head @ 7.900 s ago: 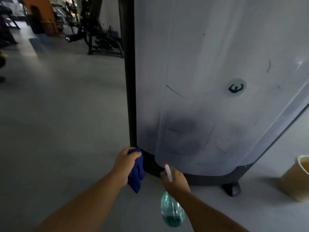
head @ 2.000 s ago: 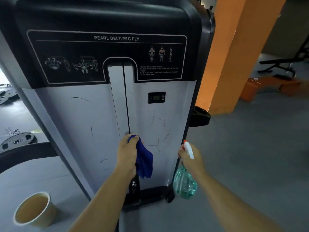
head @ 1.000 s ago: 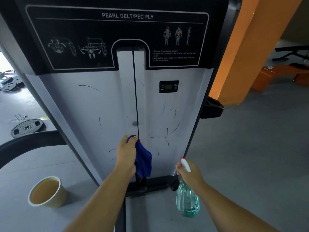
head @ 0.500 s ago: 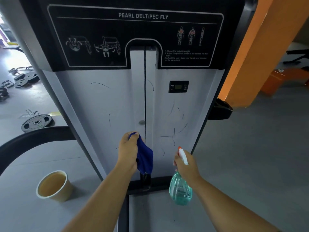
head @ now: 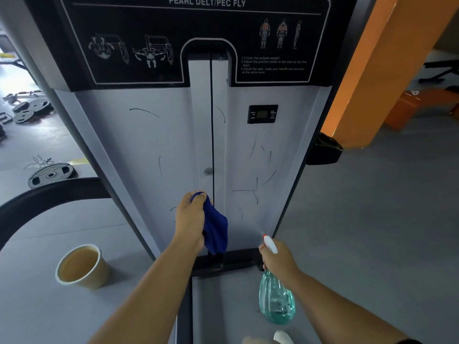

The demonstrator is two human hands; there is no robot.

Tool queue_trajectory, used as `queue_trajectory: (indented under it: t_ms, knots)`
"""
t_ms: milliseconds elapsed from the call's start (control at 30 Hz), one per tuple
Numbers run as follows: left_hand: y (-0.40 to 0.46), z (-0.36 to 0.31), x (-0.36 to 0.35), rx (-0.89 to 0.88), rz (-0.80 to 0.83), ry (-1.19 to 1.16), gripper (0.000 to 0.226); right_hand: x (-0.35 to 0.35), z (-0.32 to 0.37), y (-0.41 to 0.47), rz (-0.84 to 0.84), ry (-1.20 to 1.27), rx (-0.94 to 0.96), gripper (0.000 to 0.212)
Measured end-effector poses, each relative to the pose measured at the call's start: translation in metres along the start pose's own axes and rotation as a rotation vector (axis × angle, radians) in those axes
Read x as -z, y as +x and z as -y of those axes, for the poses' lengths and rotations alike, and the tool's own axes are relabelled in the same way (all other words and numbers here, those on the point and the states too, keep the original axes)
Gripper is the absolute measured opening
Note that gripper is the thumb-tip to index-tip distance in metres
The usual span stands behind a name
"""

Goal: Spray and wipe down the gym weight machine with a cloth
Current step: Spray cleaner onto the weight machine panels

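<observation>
The weight machine (head: 154, 150) fills the middle of the view: a pale grey shroud panel under a black placard (head: 198, 40) headed "PEARL DELT/PEC FLY", with exercise diagrams and small instruction text. A thin black cable (head: 211, 125) runs down the centre recess of the panel, and a small black display (head: 262, 114) sits on the panel to the right of that cable. Dark scuff lines mark the grey surface on both sides of the cable.

The left hand (head: 191, 219) is curled tight around a bunched blue cloth (head: 215, 227), held against or just in front of the panel beside the lower end of the cable; contact with the panel cannot be told. Part of the cloth hangs loose below the fist.

The right hand (head: 278, 259) grips the neck of a clear green spray bottle (head: 275, 299), fingers wrapped round the trigger area, with the white, red-tipped nozzle (head: 270, 244) pointing up toward the lower right part of the panel. A faint pale streak shows just above the nozzle tip.

Left of the machine's base stands a tan bucket (head: 82, 269) on the grey floor. Further left lies a black weight plate (head: 51, 175). An orange column (head: 387, 65) rises to the right of the machine.
</observation>
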State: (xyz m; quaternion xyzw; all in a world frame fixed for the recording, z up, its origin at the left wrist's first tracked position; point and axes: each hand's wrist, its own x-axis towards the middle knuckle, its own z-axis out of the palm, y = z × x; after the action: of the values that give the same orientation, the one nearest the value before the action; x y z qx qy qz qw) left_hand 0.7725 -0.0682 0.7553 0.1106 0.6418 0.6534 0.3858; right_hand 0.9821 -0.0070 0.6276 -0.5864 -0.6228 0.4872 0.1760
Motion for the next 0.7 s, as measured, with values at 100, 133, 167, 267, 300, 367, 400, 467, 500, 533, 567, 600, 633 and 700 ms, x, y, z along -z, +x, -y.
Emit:
queue_trajectory:
  t_ms: [100,133,167,267,300,367,400,467,500,533,567,600,633,700]
  knots:
    - [-0.002,0.003,0.000,0.000,0.001,0.003,0.011,-0.003,-0.019,0.000,-0.033,0.005,-0.066,0.027]
    - [-0.003,0.004,0.000,0.000,0.000,0.006,0.011,-0.004,-0.024,0.001,-0.035,0.037,-0.083,0.028]
    - [-0.004,0.004,0.001,-0.001,-0.001,0.011,0.011,-0.003,-0.029,0.002,-0.043,0.054,-0.095,0.029]
    - [-0.005,0.005,0.002,0.001,0.003,0.018,0.012,-0.002,-0.037,0.002,-0.069,0.021,-0.112,0.023]
    - [-0.005,0.006,0.003,0.001,0.005,0.019,0.012,-0.001,-0.038,0.000,-0.075,0.001,-0.116,0.021]
    - [-0.006,0.006,0.002,0.002,0.008,0.020,0.012,0.003,-0.040,-0.003,-0.113,-0.049,-0.129,0.026]
    - [-0.007,0.006,0.002,0.004,0.008,0.018,0.012,0.004,-0.043,-0.003,-0.138,-0.062,-0.133,0.029]
    - [-0.007,0.007,0.001,0.011,0.012,0.010,0.012,0.007,-0.047,-0.004,-0.158,-0.079,-0.132,0.029]
    - [-0.007,0.007,0.000,0.015,0.013,0.008,0.012,0.007,-0.049,-0.003,-0.150,-0.065,-0.137,0.025]
    - [-0.007,0.007,-0.001,0.019,0.014,0.007,0.012,0.007,-0.050,-0.002,-0.139,-0.048,-0.142,0.023]
    - [-0.007,0.007,-0.001,0.023,0.017,0.006,0.011,0.007,-0.050,-0.002,-0.127,-0.039,-0.140,0.024]
    - [-0.008,0.006,-0.002,0.028,0.020,-0.001,0.011,0.006,-0.049,-0.001,-0.116,-0.044,-0.138,0.025]
    - [-0.008,0.007,-0.002,0.033,0.019,-0.005,0.011,0.006,-0.049,-0.001,-0.106,-0.050,-0.128,0.026]
    - [-0.008,0.009,-0.002,0.049,0.006,-0.002,0.012,0.003,-0.049,0.001,-0.081,-0.050,-0.112,0.024]
